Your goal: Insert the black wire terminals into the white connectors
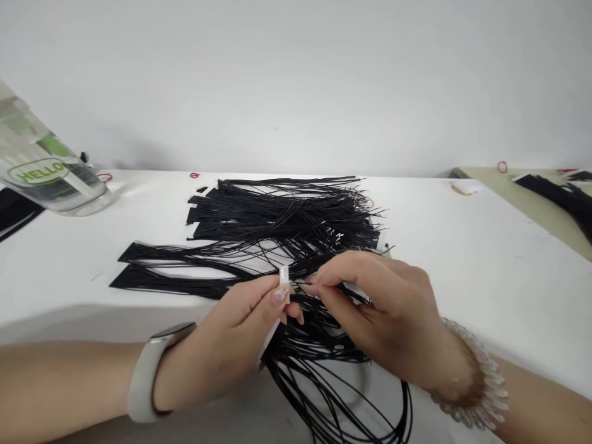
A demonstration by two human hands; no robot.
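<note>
Between the thumb and fingers of my left hand (245, 320) is a small white connector housing (283, 275), held upright with a row of small holes showing. My right hand (383, 308) pinches the end of a thin black wire just right of the housing. Whether the wire's tip touches the housing I cannot tell. Beneath both hands lie loose black wires (319, 333), some of them looping toward the front edge. Two flat black wire bundles (152, 277) stretch out to the left of my left hand.
A big pile of black wires (268, 213) with bare ends to the right lies behind my hands. At the left stands a clear water cup (50, 160) with green lettering. Red rubber bands (195, 176) sit along the table's back edge. More black wires (559, 197) are at far right.
</note>
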